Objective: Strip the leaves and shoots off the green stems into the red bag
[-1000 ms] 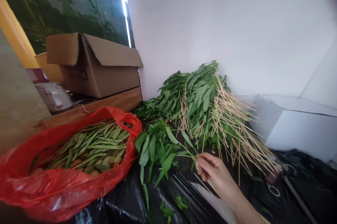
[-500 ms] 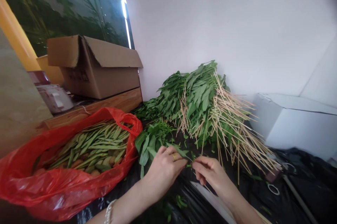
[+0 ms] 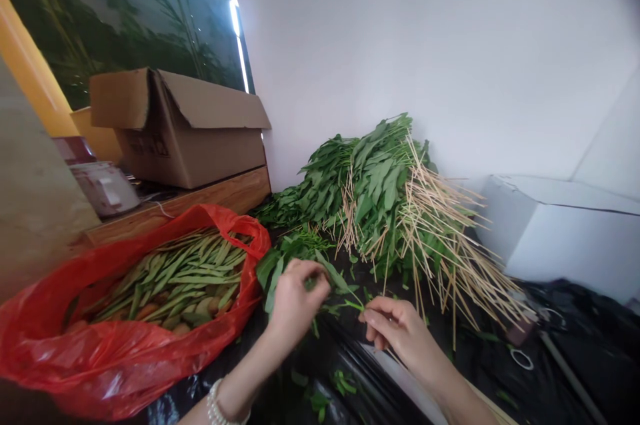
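Observation:
My right hand (image 3: pixel 393 325) is closed in a pinch on a leafy green stem (image 3: pixel 356 304), whose leaves stretch to the left. My left hand (image 3: pixel 300 295) has its thumb and fingers curled together beside those leaves; whether anything is between the fingertips cannot be made out. Just behind it lies a small pile of loose leafy greens (image 3: pixel 295 248). Farther back, a tall heap of leafy greens (image 3: pixel 383 172) leans near the wall, with many thin tan sticks (image 3: pixel 450 238) poking out toward the right.
At the left, a red plastic bag (image 3: pixel 200 352) holds long green beans (image 3: pixel 185 272) and rounder pieces. A cardboard box (image 3: pixel 215 152) sits on a wooden ledge behind it. Black plastic sheeting (image 3: pixel 360 378) with leaf scraps lies under my hands. On the right stands a white box (image 3: pixel 575 245).
My left hand has moved left and slightly up, away from my right hand, and its fingers have curled. The right hand stays almost in place, with the stem now showing more.

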Demonstrator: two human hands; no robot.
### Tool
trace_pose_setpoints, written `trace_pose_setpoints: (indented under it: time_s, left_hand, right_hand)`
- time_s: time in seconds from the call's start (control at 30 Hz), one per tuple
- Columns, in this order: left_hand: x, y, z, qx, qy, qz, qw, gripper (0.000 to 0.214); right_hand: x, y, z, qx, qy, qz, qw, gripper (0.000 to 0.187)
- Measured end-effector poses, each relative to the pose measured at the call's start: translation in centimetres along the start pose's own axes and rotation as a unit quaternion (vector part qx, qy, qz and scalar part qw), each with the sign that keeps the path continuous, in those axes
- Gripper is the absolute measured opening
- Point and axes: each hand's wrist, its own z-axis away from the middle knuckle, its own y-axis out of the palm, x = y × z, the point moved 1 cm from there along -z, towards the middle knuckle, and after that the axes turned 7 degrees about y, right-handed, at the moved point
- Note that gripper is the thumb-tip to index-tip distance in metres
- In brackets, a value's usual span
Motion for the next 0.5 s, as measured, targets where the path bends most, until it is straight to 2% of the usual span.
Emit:
trace_pose_setpoints:
  time_s: [0.07, 0.1, 0.13, 0.2, 0.3, 0.37, 0.5]
  left_hand:
    - [0.3, -0.7, -0.6, -0.045, -0.065, 0.05, 0.996, 0.014]
    - [0.2, -1.0, -0.6, -0.043, -0.072, 0.06, 0.995, 0.016]
    - [-0.1, -1.0, -0.5, -0.025, -0.059, 0.058, 0.996, 0.017]
    - [-0.9, -0.5, 0.3, 0.05, 0.004, 0.023, 0.998, 0.016]
    - [-1.7, 1.0, 2.1, 0.148, 0.097, -0.054, 0.983, 0.01]
    - [-1.5, 1.9, 2.9, 0.167, 0.129, -0.1, 0.972, 0.011]
    - [-0.8, 2.7, 3.4, 0.157, 0.164, -0.15, 0.962, 0.013]
  right_hand:
    - [-0.2, -0.3, -0.1, -0.014, 0.013, -0.006, 1.0, 0.04]
    - [-0.3, -0.4, -0.2, -0.018, 0.018, -0.011, 1.0, 0.04]
    - [-0.4, -0.4, -0.2, -0.018, 0.021, -0.014, 1.0, 0.04]
    - [-0.4, -0.2, -0.2, -0.011, 0.023, -0.013, 1.0, 0.038]
    - [-0.2, 0.2, -0.2, 0.0, 0.021, -0.008, 1.0, 0.036]
    - [-0.1, 0.3, -0.1, 0.0, 0.025, 0.0, 1.0, 0.035]
    - [-0.2, 0.3, 0.0, 0.005, 0.031, 0.003, 0.999, 0.031]
